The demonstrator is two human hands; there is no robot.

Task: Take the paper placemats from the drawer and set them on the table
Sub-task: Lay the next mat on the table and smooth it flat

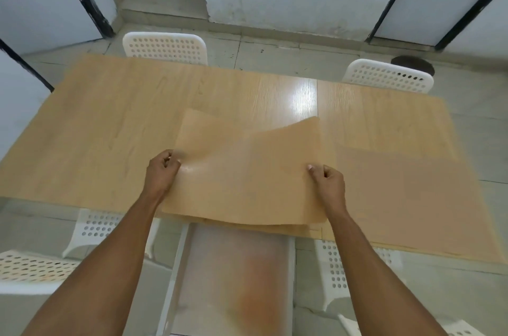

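Note:
I hold tan paper placemats [247,176] over the near edge of the wooden table [110,121]. My left hand [162,171] pinches their left edge and my right hand [328,184] pinches their right edge. The top sheet curls upward at its far corners, and a second sheet shows behind it on the left. One more placemat [406,192] lies flat on the table to the right. Below the table edge the drawer [233,275] stands pulled out toward me, its pale bottom showing.
Two white perforated chairs stand at the table's far side [165,47] [387,76]. More white chairs sit near me, left [93,225] and right [338,267] of the drawer. Grey walls and black-framed panels lie beyond.

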